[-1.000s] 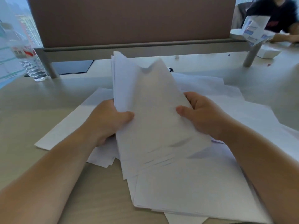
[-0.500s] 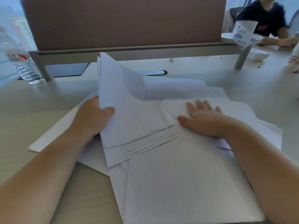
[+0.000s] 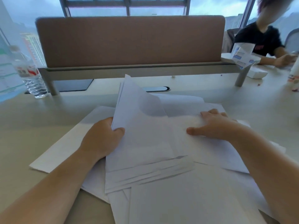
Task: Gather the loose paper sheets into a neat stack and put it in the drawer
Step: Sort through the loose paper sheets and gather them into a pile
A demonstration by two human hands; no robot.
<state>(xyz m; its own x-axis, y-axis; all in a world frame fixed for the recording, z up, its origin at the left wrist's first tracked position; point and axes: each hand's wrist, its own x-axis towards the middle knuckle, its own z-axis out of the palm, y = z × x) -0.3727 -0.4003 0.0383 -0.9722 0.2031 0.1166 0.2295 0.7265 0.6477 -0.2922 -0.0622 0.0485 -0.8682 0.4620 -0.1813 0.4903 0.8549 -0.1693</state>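
Since the earlier frame, the right hand [image 3: 215,125] is being pressed flat farther out on the loose sheets [image 3: 202,191]. A partial stack [image 3: 142,143] is being gripped at its left edge by the left hand [image 3: 102,139], its far end lifted. All paper is lying on the surface [image 3: 32,126], near a water bottle [image 3: 30,75].

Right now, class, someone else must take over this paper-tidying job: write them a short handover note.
Left hand grips the gathered bundle of sheets, tilted up at its far edge.
Right hand lies flat, fingers straight, on the loose sheets spread over the desk.
Done: some sheets collected.
Left: gather the rest, square the stack, put it in the drawer, which is not in view.
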